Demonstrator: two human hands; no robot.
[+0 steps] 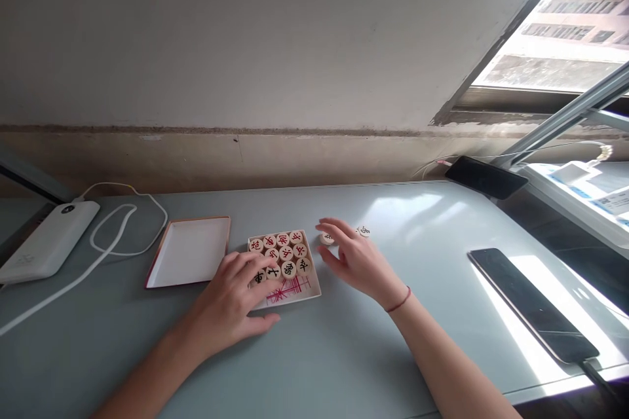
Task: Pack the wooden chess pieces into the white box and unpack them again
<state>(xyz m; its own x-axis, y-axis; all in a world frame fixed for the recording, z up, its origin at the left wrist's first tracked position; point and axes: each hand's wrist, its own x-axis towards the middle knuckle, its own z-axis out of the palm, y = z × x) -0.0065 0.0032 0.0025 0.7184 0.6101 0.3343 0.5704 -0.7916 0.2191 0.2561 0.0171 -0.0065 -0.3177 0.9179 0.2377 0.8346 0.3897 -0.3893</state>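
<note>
A shallow white box [315,285] holds rows of round Chinese chess pieces [285,253], some marked in red and some in black. Red lines show on the box floor near its front edge. My left hand [236,294] lies across the box's left front corner, fingers extended over the front row and thumb apart; it hides some pieces. To the right of the box, my right hand [356,258] hovers with thumb and fingers spread around a loose chess piece [327,238]. Another loose piece [363,231] shows just behind that hand, partly covered by it.
The box lid [189,252] lies upturned on the left. Beyond it are a white power bank [49,242] and its looping cable [115,239]. On the right lie a phone [533,304] and, farther back, another dark phone [486,177]. A wall borders the table's far edge.
</note>
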